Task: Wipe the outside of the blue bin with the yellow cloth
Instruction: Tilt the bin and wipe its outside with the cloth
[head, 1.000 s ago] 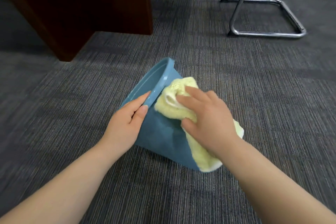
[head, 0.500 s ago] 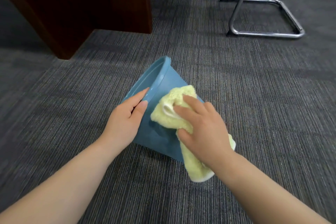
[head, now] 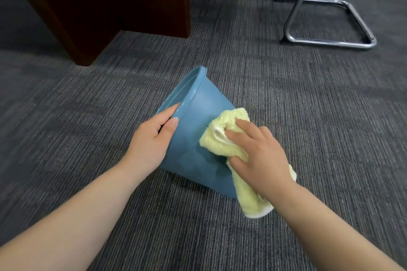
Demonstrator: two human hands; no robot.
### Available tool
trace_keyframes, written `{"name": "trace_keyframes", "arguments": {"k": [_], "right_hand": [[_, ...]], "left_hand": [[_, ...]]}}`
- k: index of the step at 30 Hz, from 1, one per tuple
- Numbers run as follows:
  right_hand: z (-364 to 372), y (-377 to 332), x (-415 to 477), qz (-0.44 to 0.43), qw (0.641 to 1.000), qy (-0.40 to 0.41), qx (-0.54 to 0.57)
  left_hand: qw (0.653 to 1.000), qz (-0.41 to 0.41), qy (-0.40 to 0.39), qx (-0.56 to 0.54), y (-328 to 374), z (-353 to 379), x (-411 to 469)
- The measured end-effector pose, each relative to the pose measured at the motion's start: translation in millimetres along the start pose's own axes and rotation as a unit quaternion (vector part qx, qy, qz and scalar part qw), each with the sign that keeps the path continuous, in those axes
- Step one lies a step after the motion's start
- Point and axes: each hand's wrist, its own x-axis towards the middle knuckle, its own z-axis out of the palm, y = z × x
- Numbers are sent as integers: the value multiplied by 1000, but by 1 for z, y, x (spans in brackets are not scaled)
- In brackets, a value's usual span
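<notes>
Where grey carpet [head: 286, 116] spreads, wooden desk [head: 110, 6], chrome chair base [head: 330, 42].

yellow cloth [head: 224, 136] lower (towards base)

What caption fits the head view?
Left hand grips tilted blue bin rim; right hand presses yellow cloth against its outside.

A left hand [head: 152, 141] grips the rim of a tipped blue bin [head: 193, 130] at frame centre while a right hand [head: 262, 156] presses a yellow cloth [head: 222, 136] against its side.
</notes>
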Motion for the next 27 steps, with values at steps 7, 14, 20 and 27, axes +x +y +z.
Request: {"name": "trace_keyframes", "arguments": {"k": [7,14,20,27], "right_hand": [[3,32,-2,129,991,38,-9],[6,27,-13,52,998,-2,-23],[10,31,-14,-11,999,-35,-32],[17,29,-30,28,998,-34,-43]], "left_hand": [[1000,-6,-10,-16,-2,-2,1],[1000,-15,2,-24,-5,-2,3],[997,-56,24,-48,-9,-8,3],[996,-66,36,-40,-11,-7,4]]}}
